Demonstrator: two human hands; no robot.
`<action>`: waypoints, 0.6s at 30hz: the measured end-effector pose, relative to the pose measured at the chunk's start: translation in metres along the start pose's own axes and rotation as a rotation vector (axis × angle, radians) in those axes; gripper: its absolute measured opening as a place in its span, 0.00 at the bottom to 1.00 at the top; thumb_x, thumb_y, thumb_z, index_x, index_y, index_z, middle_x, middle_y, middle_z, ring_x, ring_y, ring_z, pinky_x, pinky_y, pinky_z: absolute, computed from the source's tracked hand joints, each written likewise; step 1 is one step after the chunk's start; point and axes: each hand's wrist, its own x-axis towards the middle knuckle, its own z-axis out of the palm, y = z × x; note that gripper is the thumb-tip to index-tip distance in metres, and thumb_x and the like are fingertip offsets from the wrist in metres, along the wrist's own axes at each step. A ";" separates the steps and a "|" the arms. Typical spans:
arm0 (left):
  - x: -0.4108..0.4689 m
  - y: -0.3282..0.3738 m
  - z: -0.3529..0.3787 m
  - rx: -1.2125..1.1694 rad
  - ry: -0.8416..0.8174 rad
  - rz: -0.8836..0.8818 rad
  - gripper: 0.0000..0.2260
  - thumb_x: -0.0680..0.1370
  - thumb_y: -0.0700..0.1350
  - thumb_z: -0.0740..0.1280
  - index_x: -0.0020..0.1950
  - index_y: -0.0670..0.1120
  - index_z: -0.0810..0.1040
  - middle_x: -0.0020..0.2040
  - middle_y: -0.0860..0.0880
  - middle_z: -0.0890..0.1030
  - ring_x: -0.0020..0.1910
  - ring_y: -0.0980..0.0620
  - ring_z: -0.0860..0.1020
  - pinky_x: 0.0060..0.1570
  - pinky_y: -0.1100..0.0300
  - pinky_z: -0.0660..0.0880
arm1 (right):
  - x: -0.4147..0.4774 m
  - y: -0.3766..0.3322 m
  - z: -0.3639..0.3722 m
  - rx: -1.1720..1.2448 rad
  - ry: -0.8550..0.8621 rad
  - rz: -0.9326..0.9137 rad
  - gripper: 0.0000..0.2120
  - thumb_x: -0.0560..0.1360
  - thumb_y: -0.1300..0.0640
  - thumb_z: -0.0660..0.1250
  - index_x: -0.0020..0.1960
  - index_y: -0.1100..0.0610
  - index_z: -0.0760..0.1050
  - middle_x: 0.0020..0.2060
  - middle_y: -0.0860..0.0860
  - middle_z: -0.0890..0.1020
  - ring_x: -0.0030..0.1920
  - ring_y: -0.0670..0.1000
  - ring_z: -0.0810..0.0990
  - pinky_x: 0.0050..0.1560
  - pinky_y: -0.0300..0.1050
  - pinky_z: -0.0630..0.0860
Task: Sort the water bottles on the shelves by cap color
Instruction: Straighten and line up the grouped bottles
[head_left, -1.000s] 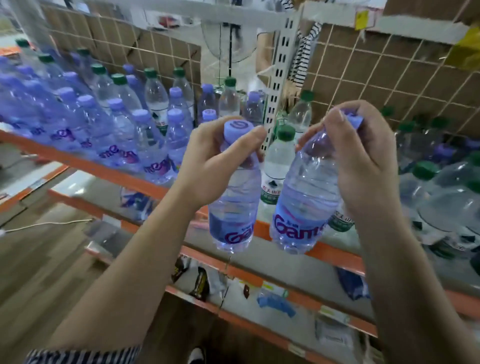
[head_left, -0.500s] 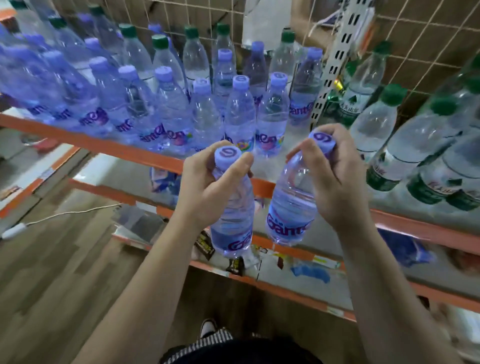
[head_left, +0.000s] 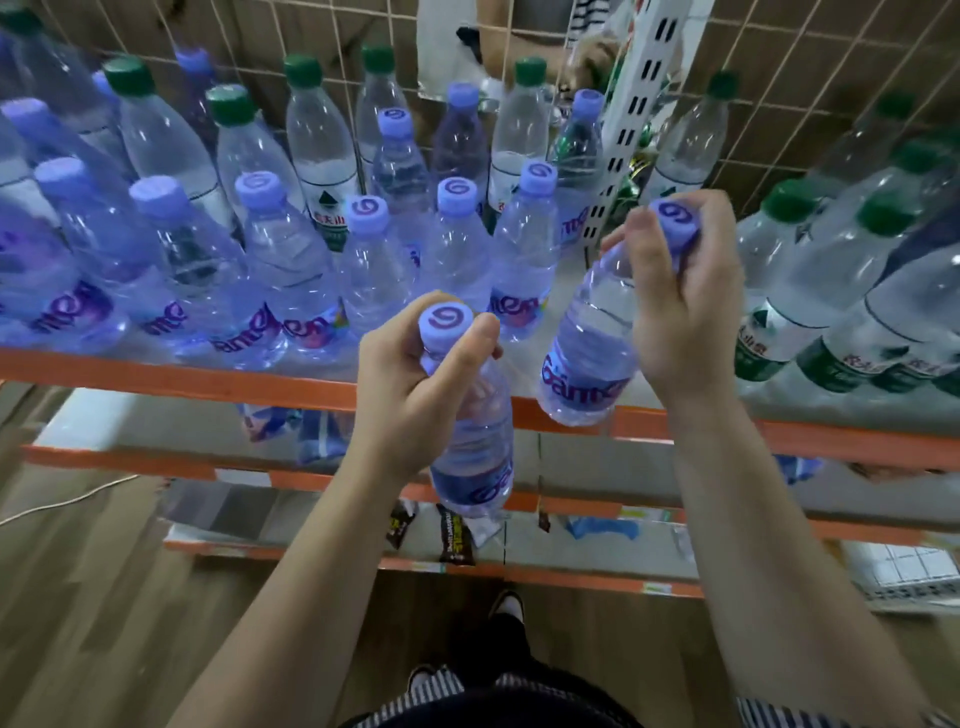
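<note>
— So, where are the two bottles held?
— The left bottle (head_left: 475, 452) is clasped at its neck by the left hand (head_left: 415, 395), upright, in front of the white upright (head_left: 631, 130) and left of it. The right bottle (head_left: 587, 353) is clasped under its cap by the right hand (head_left: 680, 306), tilted, base pointed left of the upright.
— Which is nearer the purple-capped row (head_left: 363, 249)?
— That row is stood left of the upright; the right bottle is judged nearer, its base near the row's end.
</note>
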 end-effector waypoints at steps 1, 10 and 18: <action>0.005 -0.002 0.002 0.007 -0.002 0.007 0.15 0.77 0.49 0.65 0.38 0.38 0.78 0.35 0.49 0.81 0.35 0.48 0.79 0.38 0.57 0.74 | 0.010 0.008 0.003 -0.021 0.001 -0.002 0.09 0.81 0.50 0.60 0.51 0.56 0.67 0.41 0.60 0.81 0.41 0.58 0.81 0.44 0.55 0.77; 0.039 -0.009 0.031 0.050 0.021 0.032 0.17 0.77 0.49 0.65 0.38 0.36 0.76 0.35 0.41 0.79 0.36 0.42 0.77 0.38 0.48 0.73 | 0.090 0.071 0.033 -0.024 0.002 0.009 0.14 0.81 0.54 0.62 0.52 0.67 0.70 0.42 0.58 0.80 0.42 0.54 0.78 0.45 0.39 0.71; 0.052 -0.012 0.053 0.080 0.096 0.018 0.17 0.77 0.51 0.66 0.38 0.37 0.75 0.35 0.39 0.77 0.35 0.39 0.75 0.36 0.45 0.71 | 0.134 0.105 0.062 -0.002 -0.094 0.057 0.16 0.81 0.54 0.63 0.54 0.69 0.70 0.37 0.43 0.72 0.36 0.39 0.69 0.40 0.25 0.65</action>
